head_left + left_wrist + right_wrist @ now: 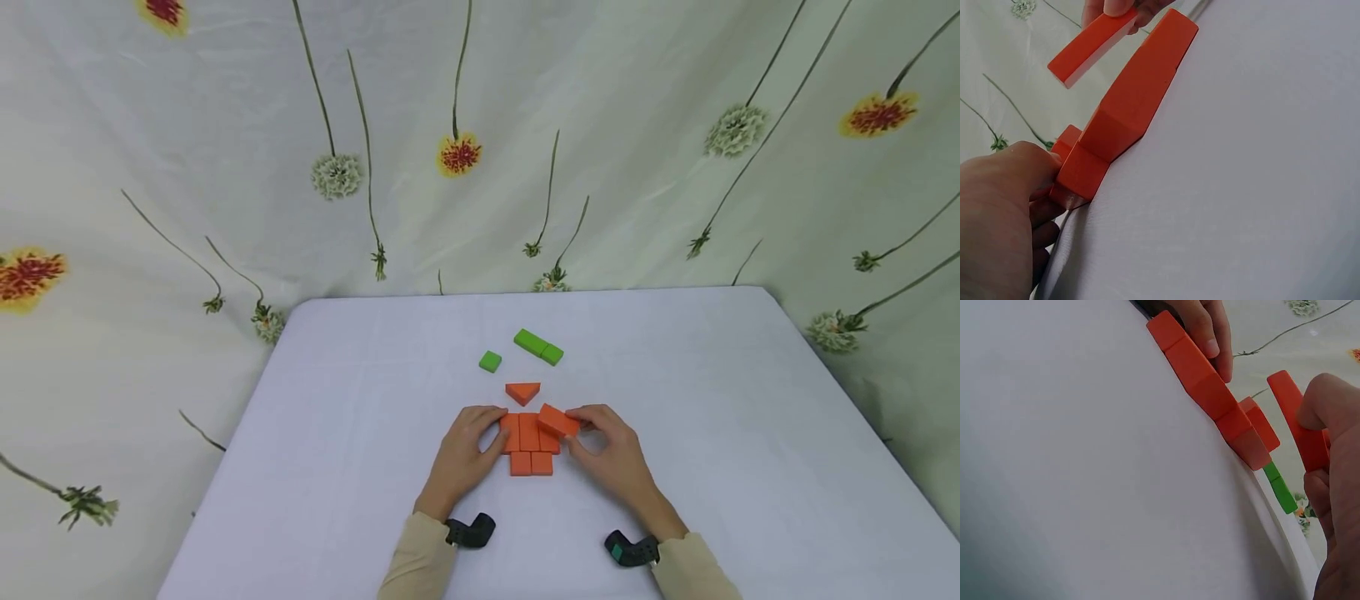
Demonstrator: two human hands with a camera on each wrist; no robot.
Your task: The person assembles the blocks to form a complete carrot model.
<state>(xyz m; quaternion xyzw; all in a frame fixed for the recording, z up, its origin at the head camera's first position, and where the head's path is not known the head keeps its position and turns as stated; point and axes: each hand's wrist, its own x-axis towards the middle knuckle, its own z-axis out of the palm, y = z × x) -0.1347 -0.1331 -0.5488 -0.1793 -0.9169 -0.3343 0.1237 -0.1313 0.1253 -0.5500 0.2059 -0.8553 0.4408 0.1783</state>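
The person's right hand (611, 450) pinches an orange block (558, 421) between thumb and fingers, its grip clamped on the block's right end. The block is tilted and held just above the upper right part of a flat cluster of orange blocks (529, 444), which lies near the middle of the counter (750, 433), a little toward its near edge. In the left wrist view the held orange block (1091, 49) hangs clear of the cluster (1129, 119), with a gap showing beneath it. In the right wrist view the thumb (1325, 403) presses on the block (1297, 422) beside the cluster (1210, 394).

The left hand (463, 454) rests on the counter with its fingers curled against the left side of the cluster, thumb and fingertips touching the blocks; its grip braces the cluster's edge rather than lifting anything.

An orange triangle (522, 392) lies flat just beyond the cluster, apart from it, toward the far edge. Farther back lie a small green cube (490, 361) and, to its right, a long green block (531, 342) with a second small green block (552, 354) touching its right end. A pale cloth with flower prints (457, 154) hangs behind and around the white counter. Beige sleeves (420, 558) cover both forearms, and each wrist carries a dark strap-on device (471, 532).
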